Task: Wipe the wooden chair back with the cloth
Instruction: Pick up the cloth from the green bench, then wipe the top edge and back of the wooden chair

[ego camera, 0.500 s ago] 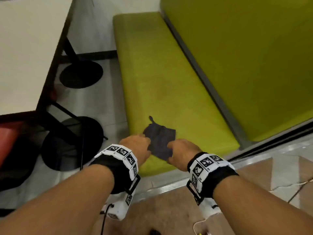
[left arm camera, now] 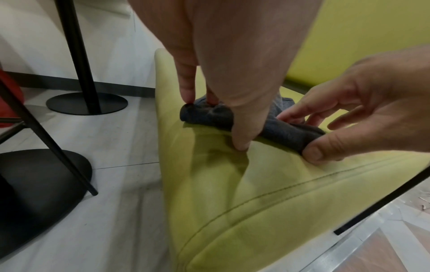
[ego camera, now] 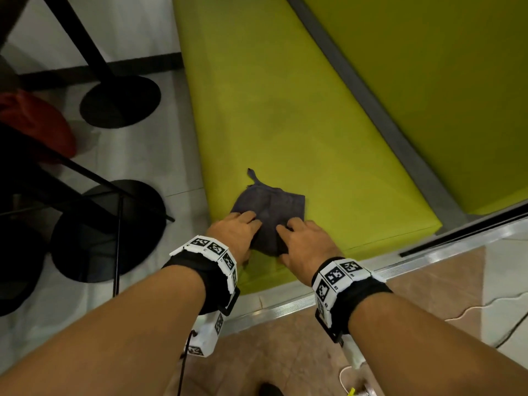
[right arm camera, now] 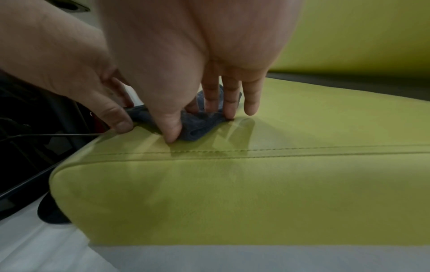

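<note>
A dark grey cloth lies folded on the near end of a green padded bench seat. My left hand pinches the cloth's near left edge, thumb below and fingertips on top. My right hand pinches the near right edge between thumb and fingers. The near edge of the cloth is rolled up between the two hands. The bench's green back rises at the right. No wooden chair back shows in any view.
Two black round table bases with slanted black legs stand on the pale floor left of the bench. A red seat is at the far left. A metal floor strip runs along the bench's near end, with cables by my feet.
The head view has come closer and tilted down. Both hands have slid a little forward onto the cloth, and its near edge is more bunched between them.
</note>
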The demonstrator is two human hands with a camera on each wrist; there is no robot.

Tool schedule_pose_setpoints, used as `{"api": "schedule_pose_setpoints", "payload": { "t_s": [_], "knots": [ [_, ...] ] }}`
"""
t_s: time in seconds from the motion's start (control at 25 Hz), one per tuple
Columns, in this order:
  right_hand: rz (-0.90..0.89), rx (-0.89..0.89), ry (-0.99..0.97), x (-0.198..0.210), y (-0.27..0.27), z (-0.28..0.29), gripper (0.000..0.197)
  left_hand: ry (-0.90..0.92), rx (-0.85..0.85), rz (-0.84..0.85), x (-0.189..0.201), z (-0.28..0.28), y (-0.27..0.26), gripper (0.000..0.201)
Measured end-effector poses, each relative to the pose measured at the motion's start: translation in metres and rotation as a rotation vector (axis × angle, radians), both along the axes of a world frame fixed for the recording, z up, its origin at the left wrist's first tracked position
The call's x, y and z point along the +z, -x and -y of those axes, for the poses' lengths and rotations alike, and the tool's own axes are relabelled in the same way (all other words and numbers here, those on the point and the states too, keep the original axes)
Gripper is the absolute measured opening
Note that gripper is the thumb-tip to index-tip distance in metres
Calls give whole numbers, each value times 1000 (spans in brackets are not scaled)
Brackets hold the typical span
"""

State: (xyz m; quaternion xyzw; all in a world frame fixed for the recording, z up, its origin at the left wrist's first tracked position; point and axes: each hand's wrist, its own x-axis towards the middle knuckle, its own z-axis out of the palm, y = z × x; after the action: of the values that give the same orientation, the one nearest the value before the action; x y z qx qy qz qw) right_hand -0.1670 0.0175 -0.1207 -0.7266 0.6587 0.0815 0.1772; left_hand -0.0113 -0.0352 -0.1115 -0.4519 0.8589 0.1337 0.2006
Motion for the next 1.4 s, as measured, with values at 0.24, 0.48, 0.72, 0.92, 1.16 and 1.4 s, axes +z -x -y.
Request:
{"api": "schedule_pose_setpoints", "payload": {
  "t_s": [0.24, 0.48, 0.72, 0.92, 1.16, 1.4],
  "knots": [
    [-53, -18, -53, 29, -4, 22, 28, 65, 52, -40, 10, 10, 10, 29],
    [180, -106, -97, 108, -6, 23, 16, 47, 200, -80, 85, 0, 6, 29],
    [275, 52, -65, 223, -33, -1, 7, 50, 270, -126, 201, -29, -27, 18],
    [290, 129, 58, 332, -73, -22, 6, 219, 303, -118, 326, -64, -64, 25],
    [225, 286, 243, 443, -125, -34, 18, 444, 336, -94, 444, -103, -114, 20],
    [218, 315, 387, 516, -180, -46, 22, 641, 385, -63, 513, -131, -163, 26]
  ]
}}
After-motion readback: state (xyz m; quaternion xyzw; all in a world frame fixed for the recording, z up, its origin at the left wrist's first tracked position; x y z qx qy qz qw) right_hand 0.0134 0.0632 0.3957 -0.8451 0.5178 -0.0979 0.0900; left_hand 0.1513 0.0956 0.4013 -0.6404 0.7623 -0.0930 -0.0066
